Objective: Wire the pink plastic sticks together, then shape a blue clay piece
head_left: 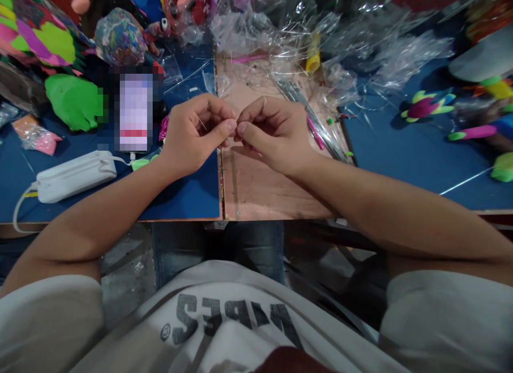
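Note:
My left hand and my right hand meet fingertip to fingertip above the bare wooden board at the table's middle. Both pinch a thin metal wire; a short silver length of it shows across my left fingers. Each hand's fingers are curled closed. What lies between the touching fingertips is too small to make out.
A heap of clear plastic bags and a bundle of thin wires lie behind my hands. A white power bank with cable and a phone sit left. Colourful foam toys lie on the blue tabletop at both sides.

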The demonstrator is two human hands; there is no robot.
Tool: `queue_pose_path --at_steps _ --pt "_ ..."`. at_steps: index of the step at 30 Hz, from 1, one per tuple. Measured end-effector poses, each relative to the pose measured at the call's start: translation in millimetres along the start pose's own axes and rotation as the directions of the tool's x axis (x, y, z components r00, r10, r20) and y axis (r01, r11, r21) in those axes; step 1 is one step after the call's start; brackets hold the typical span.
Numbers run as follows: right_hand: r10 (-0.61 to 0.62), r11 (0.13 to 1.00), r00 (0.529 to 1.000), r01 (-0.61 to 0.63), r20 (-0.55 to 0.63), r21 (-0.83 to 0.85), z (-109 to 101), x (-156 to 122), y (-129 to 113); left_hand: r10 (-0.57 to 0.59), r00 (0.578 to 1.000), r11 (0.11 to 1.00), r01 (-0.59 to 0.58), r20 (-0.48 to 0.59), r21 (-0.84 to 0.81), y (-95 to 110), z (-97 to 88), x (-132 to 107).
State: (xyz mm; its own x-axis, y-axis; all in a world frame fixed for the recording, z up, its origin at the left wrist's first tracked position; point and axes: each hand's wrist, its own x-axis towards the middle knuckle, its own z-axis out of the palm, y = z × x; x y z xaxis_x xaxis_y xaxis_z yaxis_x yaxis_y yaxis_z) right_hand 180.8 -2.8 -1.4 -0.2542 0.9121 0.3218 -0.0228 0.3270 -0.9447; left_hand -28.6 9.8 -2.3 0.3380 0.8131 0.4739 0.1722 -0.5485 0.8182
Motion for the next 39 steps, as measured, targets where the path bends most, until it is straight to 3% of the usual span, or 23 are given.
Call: queue_pose_path --at_steps 7,13,16,21,26,28,30,33,36,39 --pt "-0.026 0.999 0.999 0.026 -0.031 -0.022 2 0 5 -0.229 0.973 0.973 0.228 -0.03 -0.021 25 0.7 0" --pt "0.054 0.953 0.991 -0.086 0.119 0.29 6 3 3 -0.224 0.975 0.97 0.223 -0.002 -0.094 27 0.2 -2" --pt "0.041 0.926 0.988 -0.094 0.151 0.366 5 4 4 -0.25 0.967 0.957 0.254 0.045 -0.14 28 -1.5 -1" --pt "0.005 0.96 0.99 -0.045 0.143 0.277 -1 2 2 -0.272 0.954 0.919 0.297 0.129 -0.258 30 -2.6 0" --pt "-0.004 0.978 0.994 -0.019 0.109 0.206 -1 5 1 -0.33 0.911 0.835 0.405 0.249 -0.372 24 -0.3 1" --pt "0.001 0.981 0.998 -0.012 0.057 0.194 0 6 1 -0.295 0.927 0.85 0.365 0.23 -0.379 22 -0.9 2" --pt "0.002 0.99 1.0 0.0 -0.018 0.143 1 5 2 -0.218 0.966 0.923 0.25 0.139 -0.292 21 -3.3 3" --pt "-0.048 0.997 0.991 0.054 -0.127 0.048 3 0 0 -0.022 1.0 0.999 0.022 -0.003 0.041 19 -8.7 3" --pt "-0.084 0.995 0.986 0.091 -0.143 0.039 6 -4 -4 0.204 0.979 0.915 -0.196 0.016 0.352 18 -12.7 2" --pt "-0.034 0.997 0.995 0.041 -0.097 0.067 7 -6 -8 0.361 0.924 0.791 -0.377 0.129 0.482 15 -13.7 0"
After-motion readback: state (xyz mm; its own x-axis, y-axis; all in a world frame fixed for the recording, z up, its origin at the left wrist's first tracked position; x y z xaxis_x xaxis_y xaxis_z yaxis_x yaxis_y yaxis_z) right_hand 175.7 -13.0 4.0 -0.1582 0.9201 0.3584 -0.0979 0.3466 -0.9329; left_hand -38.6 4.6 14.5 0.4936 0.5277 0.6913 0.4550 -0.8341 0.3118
